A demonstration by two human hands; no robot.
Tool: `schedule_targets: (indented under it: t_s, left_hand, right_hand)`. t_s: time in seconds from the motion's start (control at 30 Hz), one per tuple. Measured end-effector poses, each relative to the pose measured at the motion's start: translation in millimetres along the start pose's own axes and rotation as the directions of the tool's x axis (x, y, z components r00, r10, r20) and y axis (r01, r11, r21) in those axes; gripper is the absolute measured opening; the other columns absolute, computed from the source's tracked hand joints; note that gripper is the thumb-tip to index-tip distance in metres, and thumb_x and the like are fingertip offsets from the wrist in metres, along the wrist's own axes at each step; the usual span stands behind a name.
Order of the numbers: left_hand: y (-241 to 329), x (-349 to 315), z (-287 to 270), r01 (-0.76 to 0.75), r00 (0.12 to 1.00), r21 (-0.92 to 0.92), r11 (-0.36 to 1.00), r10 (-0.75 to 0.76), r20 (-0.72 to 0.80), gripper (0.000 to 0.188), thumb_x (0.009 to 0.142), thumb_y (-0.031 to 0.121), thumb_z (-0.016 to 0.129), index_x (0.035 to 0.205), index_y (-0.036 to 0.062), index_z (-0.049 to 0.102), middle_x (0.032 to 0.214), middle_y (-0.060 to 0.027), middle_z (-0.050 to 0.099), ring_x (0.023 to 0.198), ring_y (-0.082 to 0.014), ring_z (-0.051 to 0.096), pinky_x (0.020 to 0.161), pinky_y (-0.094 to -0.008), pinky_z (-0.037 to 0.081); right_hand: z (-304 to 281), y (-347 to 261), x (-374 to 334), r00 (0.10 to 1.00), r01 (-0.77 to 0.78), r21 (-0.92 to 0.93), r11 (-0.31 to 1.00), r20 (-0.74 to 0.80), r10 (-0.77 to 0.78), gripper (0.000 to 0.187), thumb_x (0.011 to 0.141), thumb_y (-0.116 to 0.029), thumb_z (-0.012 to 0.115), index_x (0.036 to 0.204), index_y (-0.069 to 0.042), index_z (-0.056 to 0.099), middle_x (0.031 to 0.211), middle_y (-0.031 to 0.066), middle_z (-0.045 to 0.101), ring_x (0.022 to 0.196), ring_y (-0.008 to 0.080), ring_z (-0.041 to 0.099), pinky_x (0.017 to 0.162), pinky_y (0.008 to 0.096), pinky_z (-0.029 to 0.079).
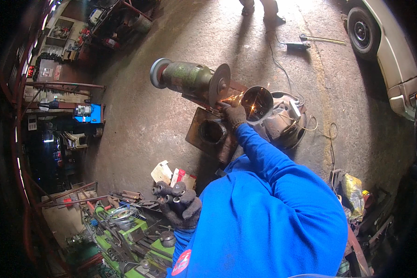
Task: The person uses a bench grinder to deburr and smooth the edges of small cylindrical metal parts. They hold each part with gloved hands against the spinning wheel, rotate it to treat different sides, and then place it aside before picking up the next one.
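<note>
The gloved right hand [236, 115] pinches a small metal piece [222, 104] at its fingertips, against the grinding wheel [219, 82], sparks [235, 97] flying toward a round metal container [269, 107]. Well apart, the gloved left hand [186, 209] curls around several short metal tubes [162, 189], which poke out between its fingers.

The top [273, 208] is bright blue, with long sleeves [259, 150] and a round red patch [181, 262] with pale marking. The left hand [186, 208] wears a dark grey glove [188, 220], the right hand [235, 114] a brownish glove [238, 120].
</note>
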State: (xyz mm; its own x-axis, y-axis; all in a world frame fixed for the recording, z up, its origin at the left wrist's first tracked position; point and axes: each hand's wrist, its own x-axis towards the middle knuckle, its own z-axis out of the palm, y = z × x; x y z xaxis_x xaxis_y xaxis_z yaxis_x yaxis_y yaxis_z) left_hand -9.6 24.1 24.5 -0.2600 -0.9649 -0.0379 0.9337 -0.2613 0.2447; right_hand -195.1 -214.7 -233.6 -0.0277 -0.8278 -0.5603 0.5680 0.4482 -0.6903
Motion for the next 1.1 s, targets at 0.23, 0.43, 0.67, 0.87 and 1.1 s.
schedule_targets:
  t_s: [0.23,0.43,0.67,0.87,1.1]
  left_hand:
    - [-4.3,0.7,1.9,-0.019,1.0,0.007,1.0,0.02,-0.023,0.035,0.111,0.036,0.066,0.146,0.0352,0.069,0.133,-0.0076,0.062,0.11,-0.0193,0.062,0.068,-0.0298,0.059]
    - [-3.3,0.1,0.3,-0.017,1.0,0.007,1.0,0.017,-0.018,0.034,0.111,0.036,0.066,0.145,0.0361,0.069,0.133,-0.0078,0.061,0.11,-0.0199,0.061,0.068,-0.0291,0.06]
    - [-3.4,-0.4,5.1,-0.028,0.997,0.04,0.999,0.03,-0.065,0.032,0.111,0.037,0.066,0.143,0.038,0.07,0.133,-0.0073,0.062,0.108,-0.0199,0.06,0.067,-0.0284,0.059]
    - [-3.3,-2.0,2.6,-0.036,0.997,0.059,0.998,0.039,-0.064,0.031,0.111,0.038,0.065,0.142,0.0389,0.071,0.133,-0.0067,0.063,0.107,-0.0194,0.06,0.066,-0.0277,0.057]
    - [-4.7,-5.3,2.2,-0.062,0.995,0.054,0.997,0.066,-0.075,0.034,0.111,0.039,0.065,0.144,0.0387,0.07,0.135,-0.0079,0.066,0.106,-0.0197,0.06,0.066,-0.0276,0.057]
  right_hand:
    - [-0.2,17.1,12.1,0.998,0.046,0.066,0.997,-0.048,-0.043,0.035,0.103,-0.004,0.072,0.137,-0.004,0.074,0.101,0.0129,0.081,0.071,0.0194,0.074,0.062,0.0367,0.063]
    - [3.6,-0.2,1.7,0.998,0.043,-0.083,0.996,-0.036,-0.046,0.029,0.104,-0.014,0.07,0.13,-0.003,0.077,0.1,0.0118,0.081,0.074,0.0183,0.075,0.062,0.0343,0.061]
    - [-7.0,26.4,24.4,1.0,-0.016,0.04,0.999,0.026,0.015,0.033,0.098,-0.011,0.072,0.13,-0.006,0.079,0.098,0.0087,0.081,0.074,0.0177,0.075,0.064,0.033,0.06]
    - [-4.0,21.0,17.6,0.996,0.088,0.024,0.996,-0.01,-0.087,0.034,0.098,-0.005,0.071,0.131,-0.005,0.078,0.098,0.0109,0.081,0.071,0.0164,0.072,0.061,0.0325,0.059]
    - [8.4,-4.4,-0.1,0.998,-0.057,0.075,0.996,-0.029,0.059,0.027,0.104,-0.021,0.076,0.125,-0.004,0.078,0.093,0.0104,0.08,0.063,0.0151,0.067,0.056,0.0325,0.056]
